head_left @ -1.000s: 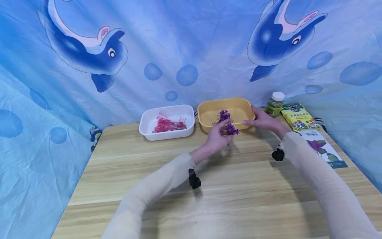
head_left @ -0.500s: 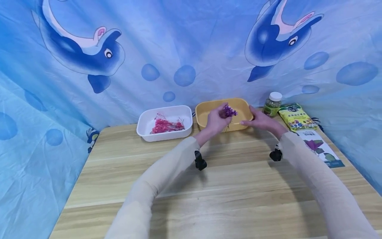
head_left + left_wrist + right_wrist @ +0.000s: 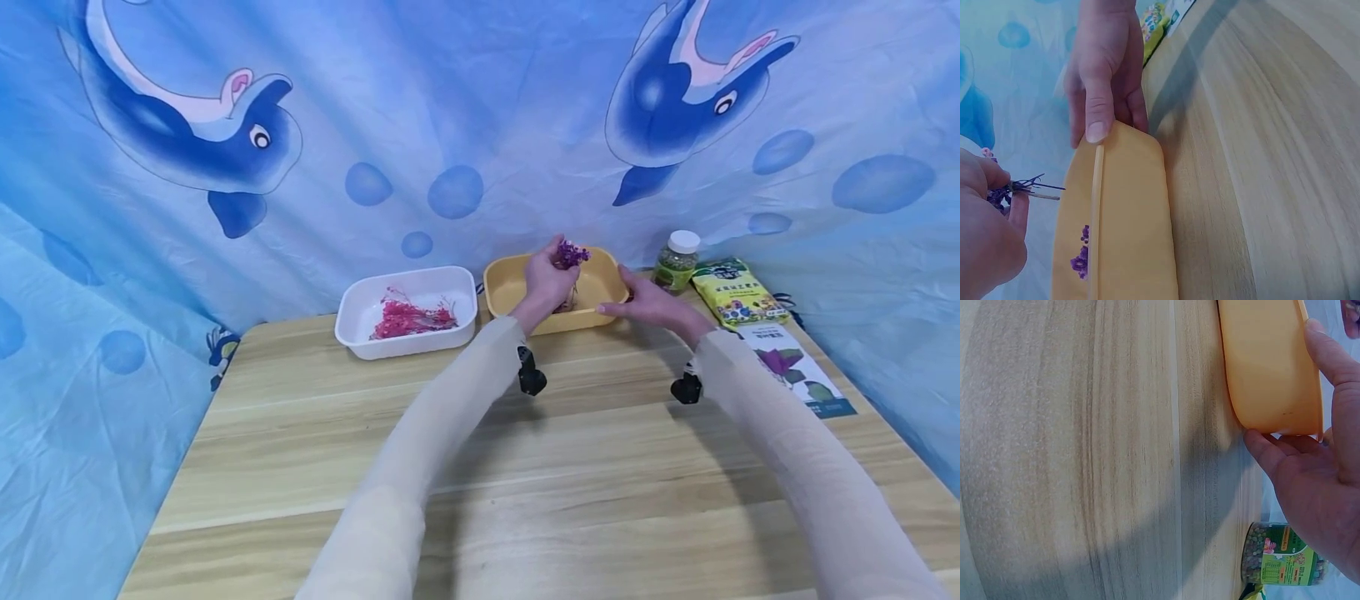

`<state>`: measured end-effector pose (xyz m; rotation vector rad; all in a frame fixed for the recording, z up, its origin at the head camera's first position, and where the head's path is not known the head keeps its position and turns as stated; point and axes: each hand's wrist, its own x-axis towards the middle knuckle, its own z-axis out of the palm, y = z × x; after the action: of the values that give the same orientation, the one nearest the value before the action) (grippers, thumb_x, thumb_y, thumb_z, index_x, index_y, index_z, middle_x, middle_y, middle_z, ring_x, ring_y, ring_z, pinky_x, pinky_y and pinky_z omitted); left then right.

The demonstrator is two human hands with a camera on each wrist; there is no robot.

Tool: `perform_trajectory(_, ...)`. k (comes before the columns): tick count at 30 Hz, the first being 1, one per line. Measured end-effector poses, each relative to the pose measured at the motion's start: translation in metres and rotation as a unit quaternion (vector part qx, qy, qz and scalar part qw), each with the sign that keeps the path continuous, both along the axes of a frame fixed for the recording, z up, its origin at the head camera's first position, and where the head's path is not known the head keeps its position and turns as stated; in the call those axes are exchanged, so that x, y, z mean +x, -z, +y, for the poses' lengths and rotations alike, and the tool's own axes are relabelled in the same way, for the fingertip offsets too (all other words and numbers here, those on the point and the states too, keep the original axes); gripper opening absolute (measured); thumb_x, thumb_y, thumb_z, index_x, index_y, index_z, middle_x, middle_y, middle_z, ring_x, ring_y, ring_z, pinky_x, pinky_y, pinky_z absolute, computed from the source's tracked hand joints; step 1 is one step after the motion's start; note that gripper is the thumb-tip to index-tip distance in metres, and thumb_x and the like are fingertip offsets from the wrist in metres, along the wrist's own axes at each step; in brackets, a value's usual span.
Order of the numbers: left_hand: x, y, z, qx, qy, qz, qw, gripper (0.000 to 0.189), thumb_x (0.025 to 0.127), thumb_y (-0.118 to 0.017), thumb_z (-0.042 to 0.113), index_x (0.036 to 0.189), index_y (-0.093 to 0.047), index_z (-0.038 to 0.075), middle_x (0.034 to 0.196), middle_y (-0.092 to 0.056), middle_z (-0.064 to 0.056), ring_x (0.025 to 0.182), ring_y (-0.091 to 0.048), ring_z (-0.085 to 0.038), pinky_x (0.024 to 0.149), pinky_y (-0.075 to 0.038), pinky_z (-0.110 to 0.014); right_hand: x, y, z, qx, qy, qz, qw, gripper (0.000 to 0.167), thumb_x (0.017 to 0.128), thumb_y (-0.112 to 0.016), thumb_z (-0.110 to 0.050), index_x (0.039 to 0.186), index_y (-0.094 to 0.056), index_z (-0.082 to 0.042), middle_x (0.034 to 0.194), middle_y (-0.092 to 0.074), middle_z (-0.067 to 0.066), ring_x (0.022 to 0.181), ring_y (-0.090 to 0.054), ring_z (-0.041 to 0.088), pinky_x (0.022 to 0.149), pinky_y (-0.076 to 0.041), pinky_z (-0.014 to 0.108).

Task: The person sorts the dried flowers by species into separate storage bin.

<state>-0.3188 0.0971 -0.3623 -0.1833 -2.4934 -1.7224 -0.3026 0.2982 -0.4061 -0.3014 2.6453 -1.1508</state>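
In the head view, my left hand (image 3: 549,282) is over the yellow plastic tray (image 3: 588,319), pinching a small bunch of purple dried flowers (image 3: 572,254). The left wrist view shows the bunch's thin stems (image 3: 1041,187) sticking out between thumb and fingers. More purple flowers (image 3: 1080,261) lie inside the tray, partly hidden by its wall. My right hand (image 3: 651,305) holds the tray's right end, thumb on the rim and fingers (image 3: 1266,450) against the outside of the end wall.
Left of the yellow tray stands a white tray (image 3: 401,342) with pink dried flowers (image 3: 408,317). On the right are a white-capped jar (image 3: 677,265), a yellow packet (image 3: 738,292) and a printed leaflet (image 3: 795,371). A blue dolphin-print curtain (image 3: 480,108) hangs behind the table (image 3: 510,483).
My left hand has carried the purple flowers from in front of the yellow tray up and back over it. The right hand stays on the tray's end. The head view has shifted slightly.
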Motion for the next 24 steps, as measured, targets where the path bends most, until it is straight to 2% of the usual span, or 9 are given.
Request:
perform_trajectory(7, -0.008, 0.005, 0.009, 0.015, -0.028, -0.02, 0.9993, 0.07, 0.084, -0.075, -0.003, 0.147, -0.052, 0.016, 0.129, -0.066, -0.008, 0.116, -0.062, -0.018, 0.084, -0.054, -0.018, -0.002, 0.002, -0.003, 0.003, -0.001, 0.006, 1.0, 0.112, 0.093, -0.069, -0.048, 0.156, 0.008, 0.003, 0.159, -0.006, 0.034, 0.141, -0.026, 0.051, 0.116, -0.023, 0.055)
perform_trajectory(13, -0.011, 0.009, 0.012, 0.024, -0.036, -0.023, 0.9988, 0.068, 0.085, -0.073, -0.004, 0.147, -0.052, 0.014, 0.126, -0.068, -0.009, 0.107, -0.067, -0.017, 0.082, -0.054, -0.017, -0.004, 0.002, -0.003, 0.02, 0.001, 0.017, 0.9997, 0.113, 0.092, -0.068, -0.052, 0.156, 0.006, 0.003, 0.16, -0.007, 0.033, 0.141, -0.026, 0.05, 0.117, -0.022, 0.054)
perform_trajectory(17, -0.013, 0.011, 0.015, 0.048, -0.038, -0.033, 0.9976, 0.066, 0.086, -0.073, -0.004, 0.146, -0.053, 0.012, 0.124, -0.068, -0.01, 0.102, -0.069, -0.017, 0.079, -0.055, -0.016, -0.004, 0.001, -0.002, 0.022, 0.002, 0.015, 0.9996, 0.111, 0.092, -0.068, -0.05, 0.156, 0.006, 0.003, 0.159, -0.008, 0.033, 0.141, -0.026, 0.05, 0.117, -0.022, 0.055)
perform_trajectory(24, -0.012, 0.013, 0.021, 0.123, -0.027, -0.053, 0.9906, 0.063, 0.089, -0.071, -0.004, 0.146, -0.052, 0.011, 0.133, -0.063, -0.011, 0.106, -0.067, -0.019, 0.08, -0.056, -0.019, -0.003, 0.002, 0.0, 0.011, 0.0, 0.015, 0.9998, 0.107, 0.095, -0.068, -0.042, 0.156, 0.006, 0.004, 0.159, -0.007, 0.034, 0.141, -0.027, 0.05, 0.116, -0.024, 0.055)
